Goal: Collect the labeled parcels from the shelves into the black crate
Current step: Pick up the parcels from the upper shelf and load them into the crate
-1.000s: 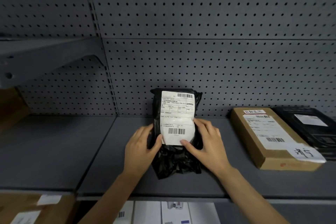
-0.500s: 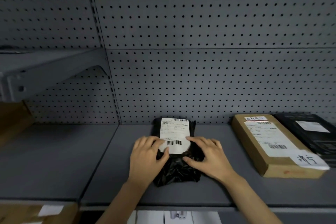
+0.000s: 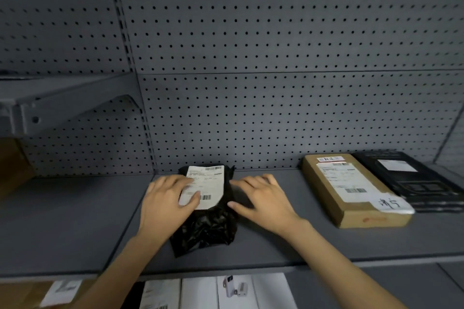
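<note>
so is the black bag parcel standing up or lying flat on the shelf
Lying flat: the black bag parcel rests on the shelf, label facing up.

Grey shelf (image 3: pixel 263 241): three labeled parcels (image 3: pixel 204 208).

Bare shelf (image 3: pixel 75 213) leftward; cardboard box (image 3: pixel 351 188) well off to the right

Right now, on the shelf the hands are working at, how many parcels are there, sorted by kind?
Black plastic bag parcel, lying flat under both hands: 1
Brown cardboard box parcel: 1
Flat black parcel, at the far right: 1
Total: 3, each with a white label. Parcels on the shelf below are cut off and not counted.
</note>
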A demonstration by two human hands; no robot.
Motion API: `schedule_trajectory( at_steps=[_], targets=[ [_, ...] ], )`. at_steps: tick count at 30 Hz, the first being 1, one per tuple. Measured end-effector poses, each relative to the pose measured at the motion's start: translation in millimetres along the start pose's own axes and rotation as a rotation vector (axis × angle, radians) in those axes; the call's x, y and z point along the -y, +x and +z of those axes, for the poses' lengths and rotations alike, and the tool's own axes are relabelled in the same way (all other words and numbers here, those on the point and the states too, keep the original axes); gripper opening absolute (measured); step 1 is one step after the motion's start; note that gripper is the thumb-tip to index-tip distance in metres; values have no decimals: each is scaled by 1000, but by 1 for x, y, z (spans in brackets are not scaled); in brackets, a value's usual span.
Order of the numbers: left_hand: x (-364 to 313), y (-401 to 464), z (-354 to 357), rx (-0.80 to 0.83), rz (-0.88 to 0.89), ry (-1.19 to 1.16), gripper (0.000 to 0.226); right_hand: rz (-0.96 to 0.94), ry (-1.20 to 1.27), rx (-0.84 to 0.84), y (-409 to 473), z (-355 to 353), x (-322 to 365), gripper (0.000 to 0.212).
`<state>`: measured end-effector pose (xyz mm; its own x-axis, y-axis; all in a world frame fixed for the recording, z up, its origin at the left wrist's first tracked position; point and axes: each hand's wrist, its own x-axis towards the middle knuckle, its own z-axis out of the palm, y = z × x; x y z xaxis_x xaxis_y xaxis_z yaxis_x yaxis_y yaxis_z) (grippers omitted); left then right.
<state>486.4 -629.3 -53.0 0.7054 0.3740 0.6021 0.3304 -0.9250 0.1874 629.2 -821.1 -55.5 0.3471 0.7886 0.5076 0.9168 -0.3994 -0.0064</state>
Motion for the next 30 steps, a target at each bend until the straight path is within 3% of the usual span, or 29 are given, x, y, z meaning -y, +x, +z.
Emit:
schedule_trajectory(
  at_steps=[9, 16, 24, 27, 30],
  targets=[
    [-163, 45, 38, 78, 314, -127, 47, 262, -267, -147, -69, -72, -121, 41],
    [-255, 54, 85, 125, 367, -161, 46, 327, -331, -109, -133, -99, -203, 38],
    [-293, 56, 121, 174, 235, -232, 49, 333, -302, -26, -148, -110, -265, 45],
    [-286, 49, 129, 192, 114, -359, 26, 269, -286, 10, -142, -100, -271, 48],
    [-277, 43, 128, 195, 88, -369, 23, 195, -272, 25, -135, -86, -266, 51]
  ],
)
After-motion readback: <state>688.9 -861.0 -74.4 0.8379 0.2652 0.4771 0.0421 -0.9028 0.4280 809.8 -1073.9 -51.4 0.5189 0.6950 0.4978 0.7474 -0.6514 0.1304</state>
